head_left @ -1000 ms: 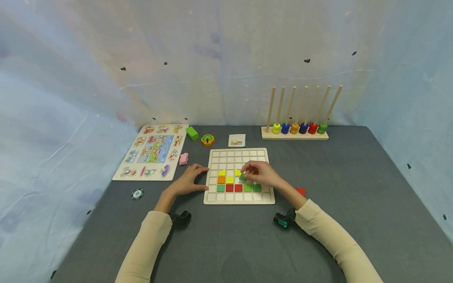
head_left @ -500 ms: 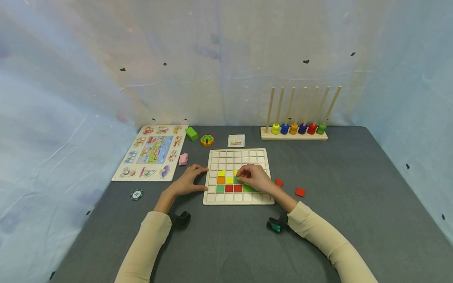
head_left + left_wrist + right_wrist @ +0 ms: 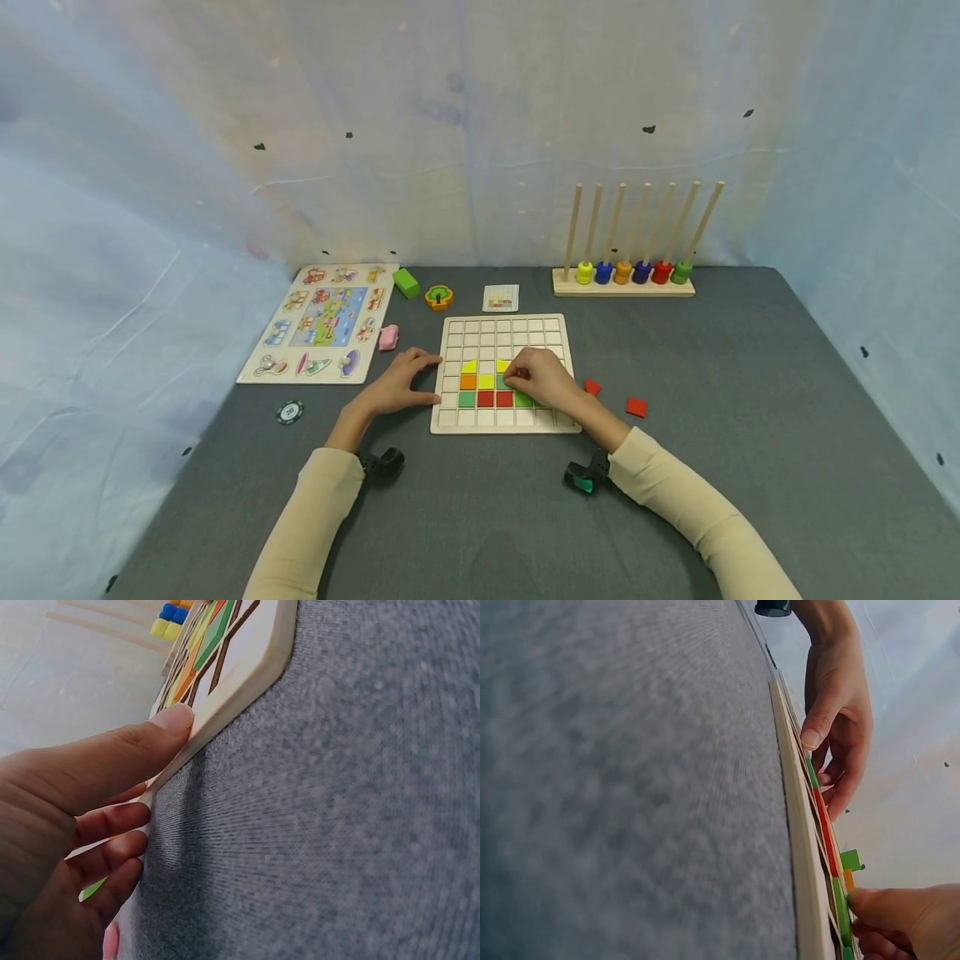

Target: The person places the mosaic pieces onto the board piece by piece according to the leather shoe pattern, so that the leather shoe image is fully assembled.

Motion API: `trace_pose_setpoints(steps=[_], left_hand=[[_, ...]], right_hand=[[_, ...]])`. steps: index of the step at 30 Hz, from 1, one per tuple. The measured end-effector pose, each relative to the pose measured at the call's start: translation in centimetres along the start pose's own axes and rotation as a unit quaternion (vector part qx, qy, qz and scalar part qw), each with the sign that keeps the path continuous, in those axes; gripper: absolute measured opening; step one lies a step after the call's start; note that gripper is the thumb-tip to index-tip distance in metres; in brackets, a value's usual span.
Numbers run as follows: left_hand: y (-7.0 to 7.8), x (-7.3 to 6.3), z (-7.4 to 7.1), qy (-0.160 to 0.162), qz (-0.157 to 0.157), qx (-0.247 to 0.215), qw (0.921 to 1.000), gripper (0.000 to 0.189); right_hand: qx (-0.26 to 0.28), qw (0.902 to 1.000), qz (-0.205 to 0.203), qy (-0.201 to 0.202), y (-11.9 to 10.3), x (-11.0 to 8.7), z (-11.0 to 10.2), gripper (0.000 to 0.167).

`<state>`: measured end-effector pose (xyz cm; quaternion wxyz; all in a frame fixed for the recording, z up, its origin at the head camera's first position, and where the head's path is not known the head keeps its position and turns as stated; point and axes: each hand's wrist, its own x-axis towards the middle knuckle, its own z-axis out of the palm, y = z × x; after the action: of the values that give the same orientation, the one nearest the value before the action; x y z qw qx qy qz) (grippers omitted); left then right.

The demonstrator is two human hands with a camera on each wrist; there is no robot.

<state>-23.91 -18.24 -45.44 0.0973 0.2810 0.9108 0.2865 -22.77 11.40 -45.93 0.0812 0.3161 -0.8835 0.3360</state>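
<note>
A wooden grid board lies on the table, with several yellow, orange, red and green tiles in its cells. My left hand rests at the board's left side; in the left wrist view its thumb touches the edge, with the other fingers spread along it. Over the board's right half, my right hand holds a dark green tile by its fingertips, low in a cell beside a yellow tile. That hand covers part of the tile and the cells beneath the palm.
Two loose red tiles lie right of the board. Behind it are a small pattern card, a tree piece and a green block. A picture puzzle, pink piece and poker chip lie left; a peg stacker stands back right.
My right hand has moved slightly left and lowered the green tile from above the board into a cell. Its forearm no longer covers the second red tile. The left hand has stayed put.
</note>
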Motion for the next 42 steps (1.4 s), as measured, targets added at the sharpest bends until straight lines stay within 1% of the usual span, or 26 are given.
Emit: trace_pose_setpoints(steps=[3, 5, 10, 14, 17, 22, 28, 32, 36, 42], left_hand=[[0.0, 0.0, 0.0, -0.001, -0.001, 0.002, 1.0000, 0.068], [0.0, 0.0, 0.0, -0.002, -0.004, 0.000, 1.0000, 0.068], [0.0, 0.0, 0.0, -0.004, -0.004, -0.001, 1.0000, 0.068], [0.1, 0.0, 0.0, -0.005, -0.006, -0.002, 1.0000, 0.068], [0.1, 0.0, 0.0, -0.005, -0.007, -0.003, 1.0000, 0.067], [0.0, 0.1, 0.2, -0.007, -0.018, 0.001, 0.9998, 0.069], [-0.1, 0.1, 0.2, -0.006, -0.026, 0.001, 0.9997, 0.070], [-0.1, 0.2, 0.2, -0.006, -0.026, 0.000, 0.9996, 0.070], [0.0, 0.1, 0.1, -0.007, -0.027, 0.001, 0.9996, 0.070], [0.1, 0.0, 0.0, -0.008, -0.028, -0.002, 0.9996, 0.070]], right_hand=[[-0.006, 0.9996, -0.025, -0.005, 0.0, -0.1, -0.4, 0.005], [0.001, 0.9994, -0.032, -0.013, 0.1, -0.3, -0.8, 0.007], [0.029, 0.9987, -0.025, -0.032, 0.6, -1.1, -2.6, 0.015], [0.035, 0.9984, -0.026, -0.036, 1.4, -2.1, -4.7, 0.019], [0.034, 0.9985, -0.013, -0.041, 2.2, -3.2, -6.2, 0.021], [0.026, 0.9981, 0.018, -0.053, 3.5, -5.2, -8.5, 0.024], [-0.001, 0.9972, 0.027, -0.070, 4.5, -7.6, -10.4, 0.025], [-0.004, 0.9946, 0.042, -0.094, 4.9, -9.0, -11.1, 0.028], [0.001, 0.9913, 0.064, -0.115, 5.3, -10.2, -11.5, 0.035], [0.008, 0.9865, 0.090, -0.137, 5.6, -11.3, -11.8, 0.040]])
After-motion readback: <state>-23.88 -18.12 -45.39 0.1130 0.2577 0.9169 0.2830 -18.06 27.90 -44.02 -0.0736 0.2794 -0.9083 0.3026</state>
